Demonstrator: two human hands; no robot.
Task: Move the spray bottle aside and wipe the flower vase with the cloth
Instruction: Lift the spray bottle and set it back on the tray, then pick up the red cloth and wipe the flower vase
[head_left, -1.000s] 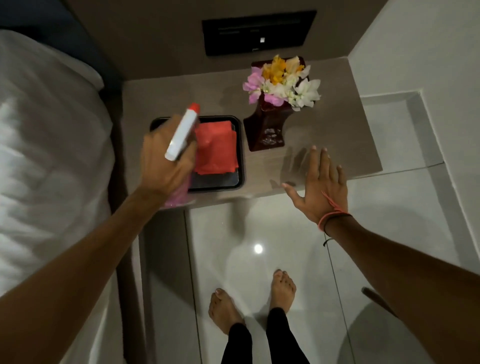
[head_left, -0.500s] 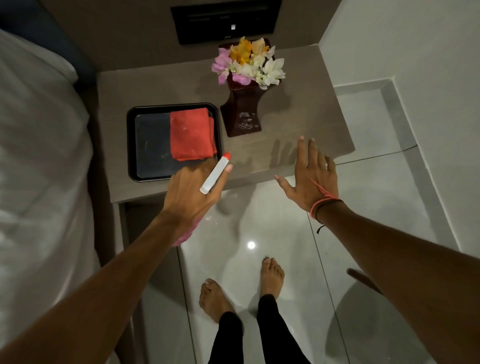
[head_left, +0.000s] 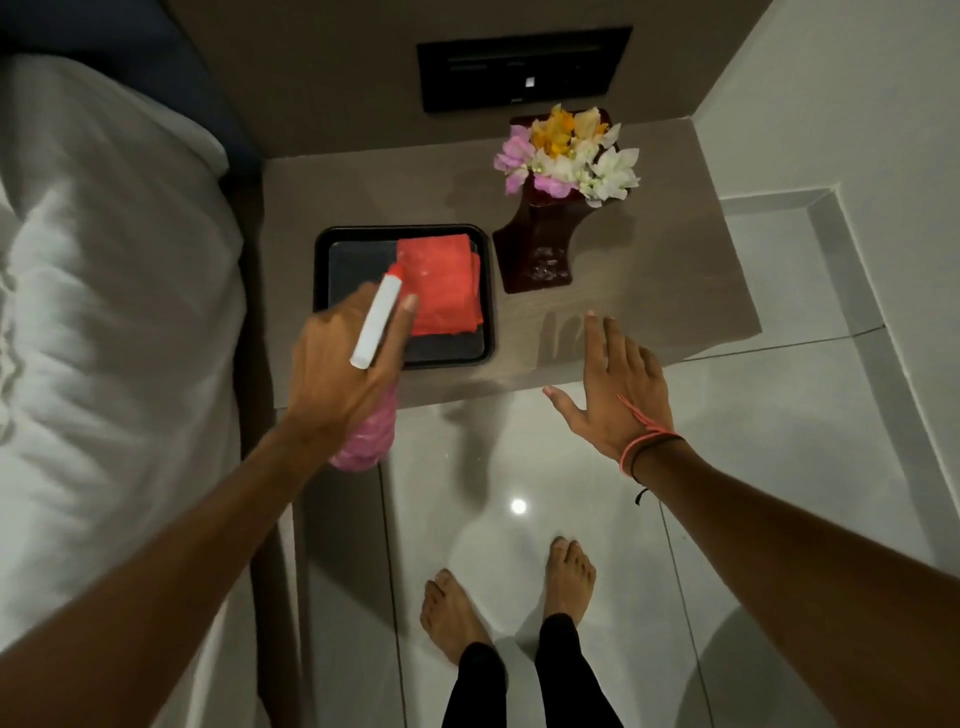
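The left hand (head_left: 337, 374) has its grip wrapped around the spray bottle (head_left: 375, 332), held in the air over the near left corner of the table (head_left: 649, 312). The fingers hide most of the bottle: only the white head with its red tip, pointing far and slightly right, and the pink lower body below the palm show. Any label on it is covered or too blurred to read.

The right hand (head_left: 618, 384) hovers open over the near edge of the table, fingers spread and holding nothing, a red string at the wrist.

The red cloth (head_left: 441, 283) lies folded in the right part of a black tray (head_left: 358, 249), its near left corner hidden behind the bottle head and fingers. The dark vase (head_left: 537, 249) stands just right of the tray, apart from both hands, with a raised pattern near its base too dim to make out; the flowers (head_left: 566, 156) cover its mouth.

Bare table lies to the right of the vase and between vase and right hand. A bed (head_left: 104, 312) borders the table on the left, a white wall on the right. A dark panel (head_left: 524, 67) on the far wall carries marks too small to read. Glossy floor (head_left: 519, 467) lies near, with two bare feet.
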